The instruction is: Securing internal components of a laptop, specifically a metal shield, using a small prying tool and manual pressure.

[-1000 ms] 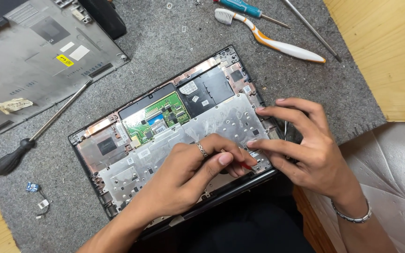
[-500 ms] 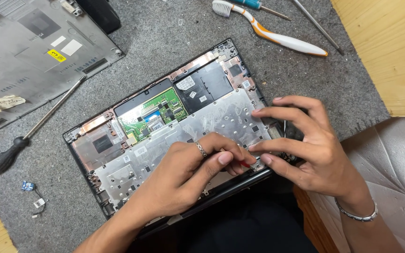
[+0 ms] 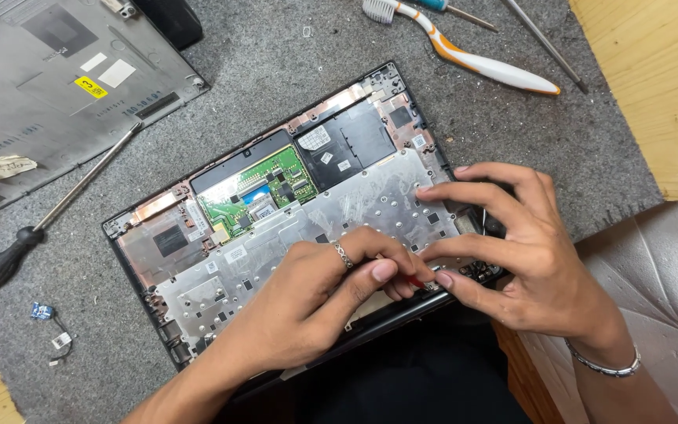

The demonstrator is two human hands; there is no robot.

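Note:
An opened laptop base (image 3: pixel 221 259) lies bottom-up on a grey felt mat, showing a silver metal plate, a green circuit board (image 3: pixel 264 192) and black parts. My left hand (image 3: pixel 315 302), with a ring on one finger, is pinched on a small red-tipped tool (image 3: pixel 415 280) at the base's near edge. Most of the tool is hidden by my fingers. My right hand (image 3: pixel 527 251), a bracelet at its wrist, rests with spread fingers on the base's near right corner. Its fingertips touch the metal plate close to the red tool.
The laptop's grey bottom cover (image 3: pixel 56 86) lies at the far left. A long black-handled screwdriver (image 3: pixel 49 220) rests beside it. A white and orange toothbrush (image 3: pixel 472 59) and thin tools lie at the far side. A small blue part with wires (image 3: pixel 49 326) sits near left. Wooden surface lies right.
Both hands stay at the laptop's near right edge, with only small finger movements. The view has drifted slightly, so the mat's objects sit a little higher and further left.

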